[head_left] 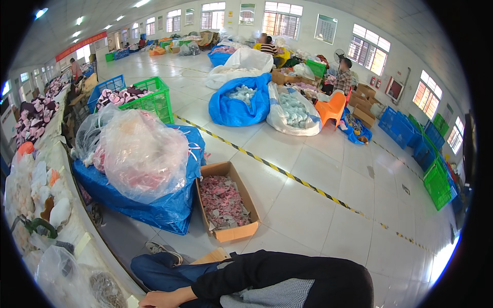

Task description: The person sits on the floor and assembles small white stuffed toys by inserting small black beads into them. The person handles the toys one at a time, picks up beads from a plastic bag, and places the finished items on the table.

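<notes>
My right hand (165, 298) rests low at the front edge of the long worktable (110, 256), partly cut off by the lower rim of the view. Its fingers run out of sight, so what they hold, if anything, cannot be made out. The black-sleeved forearm reaches leftward across my lap to it. My left hand is outside the picture. Nearest to the right hand on the table are a grey fuzzy bundle (106, 288) and a clear plastic bag (61, 272). White plush pieces (60, 211) and a dark green piece (41, 227) lie farther along the table.
A cardboard box (240, 235) of pink and grey scraps stands on the floor beside a blue sheet-lined crate (177, 218) with bagged pink material. Behind are a green crate (162, 102), blue sack (221, 110), white sack (303, 131) and orange chair (328, 109). Other people sit farther off.
</notes>
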The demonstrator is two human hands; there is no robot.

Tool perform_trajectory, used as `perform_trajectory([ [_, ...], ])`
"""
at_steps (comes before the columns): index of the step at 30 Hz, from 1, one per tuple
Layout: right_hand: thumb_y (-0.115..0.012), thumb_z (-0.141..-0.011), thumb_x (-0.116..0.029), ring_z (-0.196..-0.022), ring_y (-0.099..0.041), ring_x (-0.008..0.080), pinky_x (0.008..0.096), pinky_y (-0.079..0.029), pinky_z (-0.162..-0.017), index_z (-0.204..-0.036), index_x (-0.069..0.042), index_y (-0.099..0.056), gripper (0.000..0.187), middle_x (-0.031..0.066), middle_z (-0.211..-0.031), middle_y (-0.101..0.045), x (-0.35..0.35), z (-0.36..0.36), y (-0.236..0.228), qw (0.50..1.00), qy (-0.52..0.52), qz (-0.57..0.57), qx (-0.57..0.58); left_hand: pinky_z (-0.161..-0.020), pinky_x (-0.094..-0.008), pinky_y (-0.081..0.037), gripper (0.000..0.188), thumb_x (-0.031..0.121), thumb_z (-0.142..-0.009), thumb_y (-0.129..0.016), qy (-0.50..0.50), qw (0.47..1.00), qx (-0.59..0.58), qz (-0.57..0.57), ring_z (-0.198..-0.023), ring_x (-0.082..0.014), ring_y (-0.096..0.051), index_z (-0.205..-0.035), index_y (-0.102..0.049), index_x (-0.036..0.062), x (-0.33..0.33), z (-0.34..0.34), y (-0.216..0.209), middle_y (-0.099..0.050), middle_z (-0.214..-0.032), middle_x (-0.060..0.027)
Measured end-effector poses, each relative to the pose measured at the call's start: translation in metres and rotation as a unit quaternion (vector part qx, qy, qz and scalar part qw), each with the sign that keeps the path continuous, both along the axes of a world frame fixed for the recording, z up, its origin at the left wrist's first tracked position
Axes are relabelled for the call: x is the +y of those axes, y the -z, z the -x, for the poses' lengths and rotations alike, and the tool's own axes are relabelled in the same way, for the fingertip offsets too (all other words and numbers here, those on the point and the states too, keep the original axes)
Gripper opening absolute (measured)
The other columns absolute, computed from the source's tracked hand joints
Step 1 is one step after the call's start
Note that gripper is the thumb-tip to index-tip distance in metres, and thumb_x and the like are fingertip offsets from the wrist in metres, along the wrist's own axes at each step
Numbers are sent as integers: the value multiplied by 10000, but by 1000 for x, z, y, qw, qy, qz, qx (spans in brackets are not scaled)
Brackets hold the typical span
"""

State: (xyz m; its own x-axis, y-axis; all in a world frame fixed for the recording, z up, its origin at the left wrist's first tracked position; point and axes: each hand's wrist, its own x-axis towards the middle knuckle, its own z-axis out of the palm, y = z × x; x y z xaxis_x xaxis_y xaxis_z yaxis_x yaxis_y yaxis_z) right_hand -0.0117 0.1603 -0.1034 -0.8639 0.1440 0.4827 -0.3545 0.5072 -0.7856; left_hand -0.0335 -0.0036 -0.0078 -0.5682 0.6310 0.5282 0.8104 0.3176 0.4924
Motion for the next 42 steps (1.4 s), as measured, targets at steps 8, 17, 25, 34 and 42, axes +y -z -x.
perform_trajectory([
  [8, -629, -1005, -445, -834, -670, 376, 477, -515, -700, -968, -90, -692, 362, 138, -893, -699, 1, -10, -19, 1000, -22, -4, -7, -585, -474, -462, 381, 373, -1030, -653, 2, 999, 19, -32, -615, -359, -579, -877, -732, 33, 6, -3, -7, -623, -727, -150],
  [17, -647, -998, -414, -738, -681, 348, 452, -508, -629, -949, -94, -685, 327, 125, -832, -702, 2, -21, -35, 1000, -17, 12, -15, -540, -456, -453, 482, 420, -1063, -595, -4, 999, 30, -20, -567, -336, -565, -828, -712, 16, 4, 3, -2, -606, -685, -155],
  [25, -653, -1004, -396, -688, -676, 321, 434, -497, -603, -949, -99, -660, 302, 108, -796, -693, 1, -31, -51, 998, -12, 54, 2, -557, -462, -459, 472, 411, -1061, -609, -12, 1000, 23, -16, -594, -335, -580, -833, -723, 13, 8, -5, -15, -635, -710, -156],
  [34, -643, -1025, -334, -632, -642, 291, 410, -483, -582, -921, -81, -650, 273, 106, -758, -663, 6, -39, -68, 997, -21, 68, 25, -612, -473, -491, 411, 399, -1048, -638, -13, 999, 30, -33, -686, -333, -621, -972, -773, 18, 6, -2, -8, -676, -796, -165],
  [42, -645, -1023, -343, -641, -646, 313, 422, -490, -589, -956, -70, -672, 282, 124, -768, -673, 6, -39, -67, 997, -5, 66, 41, -579, -462, -470, 388, 414, -1059, -621, -33, 999, -11, -23, -694, -305, -597, -1156, -778, 72, -2, 3, 9, -660, -916, -173],
])
